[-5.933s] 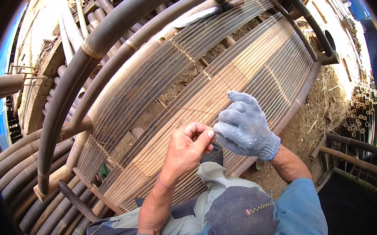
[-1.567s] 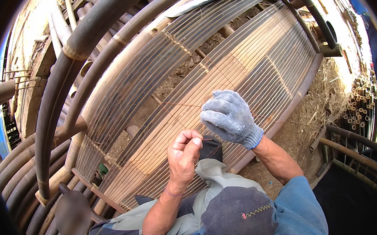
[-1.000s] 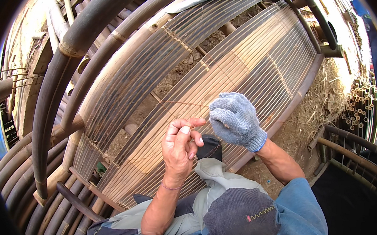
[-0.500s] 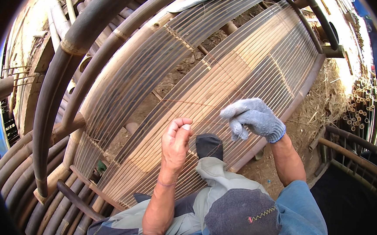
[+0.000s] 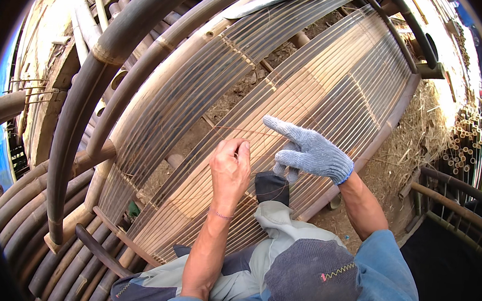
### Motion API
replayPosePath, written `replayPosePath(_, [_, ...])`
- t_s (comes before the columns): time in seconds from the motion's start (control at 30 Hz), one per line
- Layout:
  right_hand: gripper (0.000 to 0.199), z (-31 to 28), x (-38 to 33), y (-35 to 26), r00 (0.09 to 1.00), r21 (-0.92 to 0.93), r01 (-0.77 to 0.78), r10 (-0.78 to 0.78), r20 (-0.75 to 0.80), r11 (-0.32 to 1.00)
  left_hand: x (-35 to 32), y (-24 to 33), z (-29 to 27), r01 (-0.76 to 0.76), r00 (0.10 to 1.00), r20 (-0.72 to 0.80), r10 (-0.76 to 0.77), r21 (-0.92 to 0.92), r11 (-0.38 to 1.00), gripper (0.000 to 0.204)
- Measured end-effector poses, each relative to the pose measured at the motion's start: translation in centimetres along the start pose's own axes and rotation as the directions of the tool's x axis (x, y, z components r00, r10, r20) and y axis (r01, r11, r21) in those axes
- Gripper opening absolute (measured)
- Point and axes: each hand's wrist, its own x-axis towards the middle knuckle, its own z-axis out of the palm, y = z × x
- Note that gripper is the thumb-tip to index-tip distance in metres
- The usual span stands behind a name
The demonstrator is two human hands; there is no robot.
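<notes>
My bare left hand [image 5: 231, 164] is closed, its thumb pressed against the curled fingers, above a panel of thin parallel bamboo slats [image 5: 217, 177]. A thin reddish-brown strand [image 5: 242, 130] runs from beside its fingertips across the slats toward my right hand. The strand seems to be pinched in the left hand, though the exact grip is hidden. Wearing a grey knitted glove, my right hand [image 5: 313, 155] hovers over the slats with its forefinger stretched out to the left and the other fingers partly bent, apart from each other.
A knife with a broad blade [image 5: 256, 7] lies at the far edge of the panel. Thick curved dark bamboo poles [image 5: 82, 100] rise on the left. Cut bamboo tubes [image 5: 465, 141] are stacked at right. My dark-covered foot [image 5: 272, 187] rests on the slats.
My right hand has shifted left and stretched out its forefinger from a curled pose. My left hand has moved slightly up and turned, its fingers curling in more.
</notes>
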Motion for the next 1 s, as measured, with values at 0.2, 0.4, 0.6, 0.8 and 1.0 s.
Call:
replayPosePath(0.2, [0.051,1.2,0.6,1.7,0.968,-0.668,0.116,-0.235,-0.091,0.735,0.6,1.3,1.2,-0.064,0.979,0.182,0.088,-0.136,0.989,0.02])
replayPosePath(0.4, [0.024,2.1,-3.6,0.0,0.723,-0.901,0.137,-0.664,-0.192,0.411,-1.0,4.3,-1.2,-0.024,0.944,0.318,0.086,-0.193,0.981,0.017])
replayPosePath(0.6, [0.018,2.2,-7.7,-2.3,0.909,-0.916,0.092,-0.409,-0.084,0.392,-4.0,7.4,-1.6,-0.012,0.909,0.4,0.119,-0.261,0.965,0.035])
replayPosePath(0.8, [0.02,1.2,-7.7,-3.7,0.899,-0.816,0.166,-0.425,-0.105,0.553,-2.2,6.1,-1.2,-0.352,0.854,0.333,0.4,-0.196,0.915,0.017])
replayPosePath(1.0, [0.043,-0.6,-5.9,-4.1,0.784,-0.369,0.17,-0.352,-0.511,0.914,-1.0,5.6,-1.8,0.001,0.951,0.27,0.15,-0.487,0.873,0.011])
